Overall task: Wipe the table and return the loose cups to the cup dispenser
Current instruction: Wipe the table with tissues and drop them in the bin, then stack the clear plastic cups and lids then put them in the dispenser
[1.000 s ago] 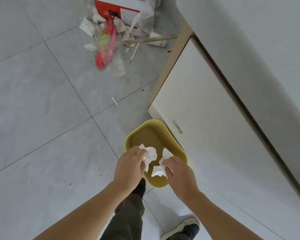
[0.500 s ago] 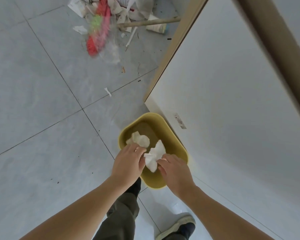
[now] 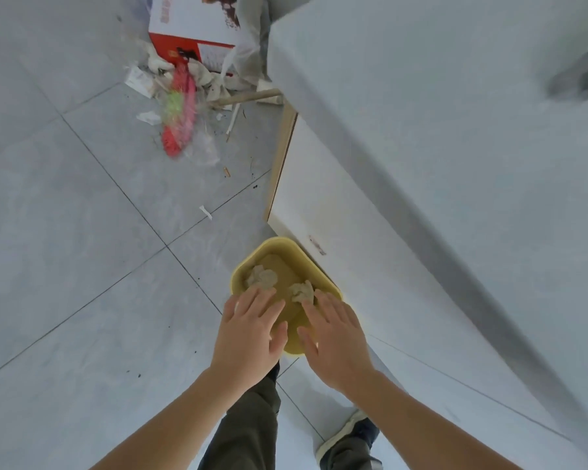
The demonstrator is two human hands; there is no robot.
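Tissues binned, hands empty.
Left hand (image 3: 248, 337) and right hand (image 3: 336, 337) splay wide above yellow bin (image 3: 319, 278); a knock could tip it.

Grey floor tiles (image 3: 82, 266) with dark grout lines fill the left of the frame. A white cabinet panel (image 3: 370, 266) with a wood-coloured edge (image 3: 280, 164) occupies the right, under even daylight.

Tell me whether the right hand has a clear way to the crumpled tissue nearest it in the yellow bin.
Probably yes. The right hand hovers open over the bin, fingertips beside that tissue, and nothing covers the tissue.
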